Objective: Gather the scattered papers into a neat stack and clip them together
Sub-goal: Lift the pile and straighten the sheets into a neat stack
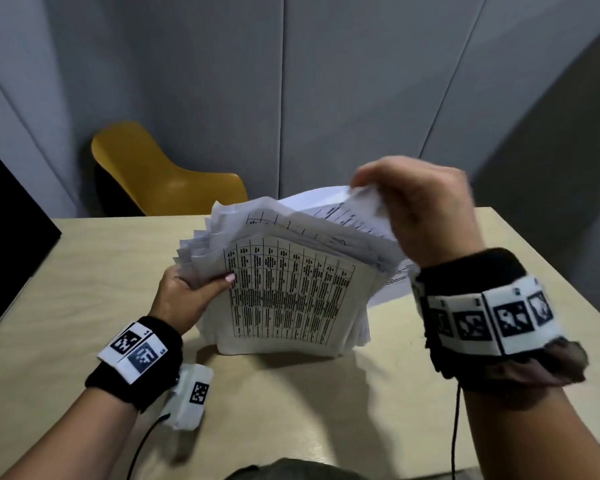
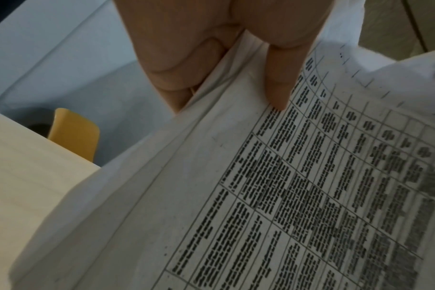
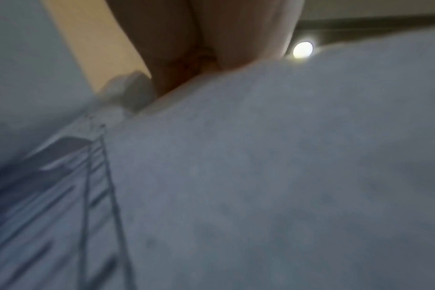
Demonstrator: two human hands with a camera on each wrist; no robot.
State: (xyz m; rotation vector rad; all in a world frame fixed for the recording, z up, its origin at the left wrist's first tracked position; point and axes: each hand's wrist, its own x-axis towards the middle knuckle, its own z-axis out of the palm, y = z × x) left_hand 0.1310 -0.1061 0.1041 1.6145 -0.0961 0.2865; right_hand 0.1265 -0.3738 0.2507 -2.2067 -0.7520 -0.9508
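No text can be read. The papers (image 1: 291, 292) carry a printed table too blurred to make out. The wristbands (image 1: 489, 320) bear only black-and-white square markers.

Right hand (image 1: 426, 209) and papers (image 3: 261, 176) blurred

One thick stack of papers (image 1: 291, 289) stands on one table (image 1: 84, 271), too many sheets to count. Two hands hold it: left hand (image 1: 184, 299), right hand (image 1: 420, 209). Behind the table, one yellow chair (image 1: 160, 174).

We see a thick stack of thin white printed paper sheets (image 1: 291, 299), matt and slightly crumpled at the edges. The pale beige wood-look surface (image 1: 84, 271) is smooth and matt. The mustard-yellow moulded plastic chair (image 1: 160, 178) has a soft sheen. Black knitted cloth wristbands (image 1: 146, 375) look fuzzy.
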